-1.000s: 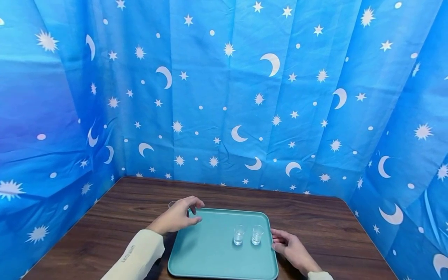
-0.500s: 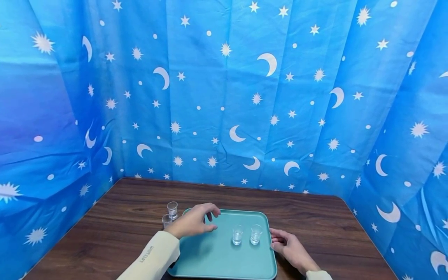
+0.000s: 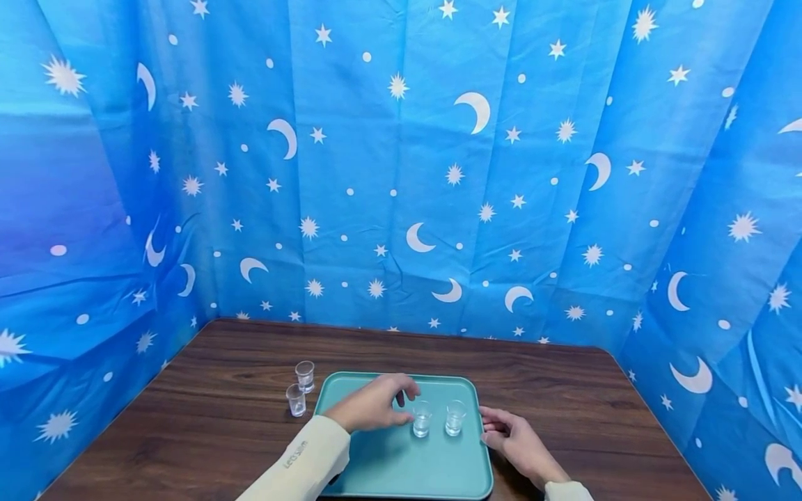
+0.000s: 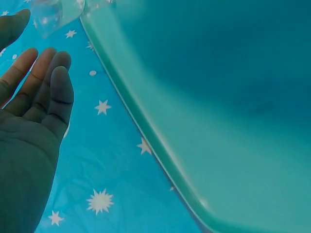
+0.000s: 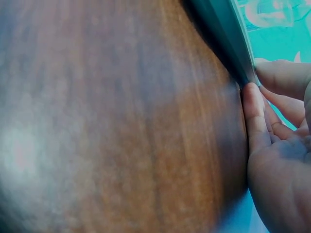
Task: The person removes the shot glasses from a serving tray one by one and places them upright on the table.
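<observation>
Two clear shot glasses stand upright on the turquoise tray [image 3: 432, 470]: a left one [image 3: 422, 423] and a right one [image 3: 454, 422]. My left hand [image 3: 379, 406] hovers over the tray, thumb and fingers spread apart, just left of the left glass. In the head view its fingertips come up to that glass; contact cannot be told. The left wrist view shows the hand [image 4: 29, 131] holding nothing, with a clear glass [image 4: 51, 17] beyond the fingertips. My right hand [image 3: 516, 442] pinches the tray's right edge, thumb on the rim, as the right wrist view also shows.
Two more shot glasses, a rear one [image 3: 305, 376] and a front one [image 3: 296, 401], stand on the brown wooden table [image 3: 207, 417] left of the tray. A blue curtain [image 3: 376, 174] with stars and moons surrounds the table.
My left hand has moved right across the tray to the left glass there, uncovering the two glasses on the table. The right hand stays at the tray's edge.
</observation>
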